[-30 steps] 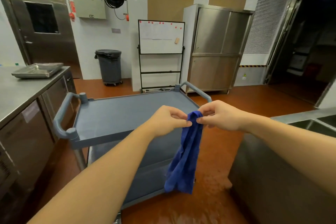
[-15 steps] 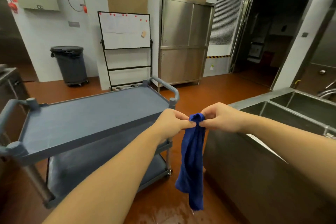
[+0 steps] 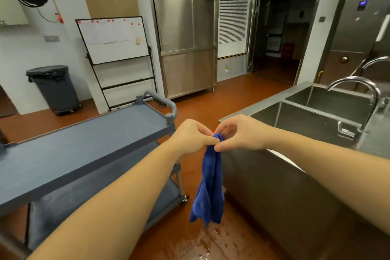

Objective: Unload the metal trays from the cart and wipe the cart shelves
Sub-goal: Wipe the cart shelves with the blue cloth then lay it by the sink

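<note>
Sink [image 3: 312, 124]: at 2 to 3 o'clock, two steel basins side by side showing bare walls, with a curved faucet [image 3: 358, 82] over the far rim.
Bin [image 3: 56, 88]: at 10 o'clock, grey with a black liner; what it holds is hidden.
Cart [image 3: 84, 137]: at 8 to 9 o'clock, its grey top shelf flat, with a lower shelf [image 3: 105, 196] beneath.
Left hand [image 3: 191, 135]: at centre, thumb and forefinger closed narrow, pinching the bunched top of the blue cloth [image 3: 211, 186].
Right hand [image 3: 240, 133]: pinches the same bunch, fingertips just beside the left hand's, other fingers curled above.
Cloth: hangs straight down to 6 o'clock, between the cart's end and the sink's steel front, touching neither.
Open room: orange floor [image 3: 211, 101] runs from 6 to 12 o'clock, towards a steel cabinet [image 3: 185, 44]; a wet patch [image 3: 211, 243] lies at 6 o'clock.
</note>
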Motion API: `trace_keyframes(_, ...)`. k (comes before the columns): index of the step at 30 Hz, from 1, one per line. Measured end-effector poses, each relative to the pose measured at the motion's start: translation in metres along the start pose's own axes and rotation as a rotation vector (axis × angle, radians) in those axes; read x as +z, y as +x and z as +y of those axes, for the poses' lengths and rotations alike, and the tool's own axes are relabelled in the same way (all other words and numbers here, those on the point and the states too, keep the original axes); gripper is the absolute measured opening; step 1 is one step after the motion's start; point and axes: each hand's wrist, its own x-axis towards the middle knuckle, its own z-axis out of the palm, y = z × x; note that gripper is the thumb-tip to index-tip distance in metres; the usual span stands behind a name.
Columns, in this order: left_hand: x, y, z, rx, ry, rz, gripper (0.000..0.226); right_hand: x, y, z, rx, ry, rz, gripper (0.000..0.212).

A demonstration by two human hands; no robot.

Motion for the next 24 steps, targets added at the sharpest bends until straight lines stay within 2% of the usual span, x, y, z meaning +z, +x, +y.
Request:
trace_keyframes(6,0.022,0.011,0.029,0.038,0.104,-0.028,0.006,-0.018,-0.019,0.035,-0.008,-0.179,0.116,0.010)
trace_keyframes(9,0.032,0.017,0.034,0.052,0.154,-0.045,0.007,-0.036,-0.031,0.045,0.012,-0.194,0.103,0.010)
trace_keyframes(18,0.061,0.043,0.037,0.121,0.068,-0.122,0.006,-0.080,-0.059,0.043,0.114,-0.103,0.165,0.006)
trace_keyframes(20,0.067,0.050,0.042,0.181,0.024,-0.134,0.002,-0.084,-0.064,0.039,0.162,-0.074,0.204,0.007)
trace_keyframes(24,0.079,0.065,0.047,0.295,-0.054,-0.118,0.012,-0.089,-0.069,0.028,0.332,0.036,0.341,0.005)
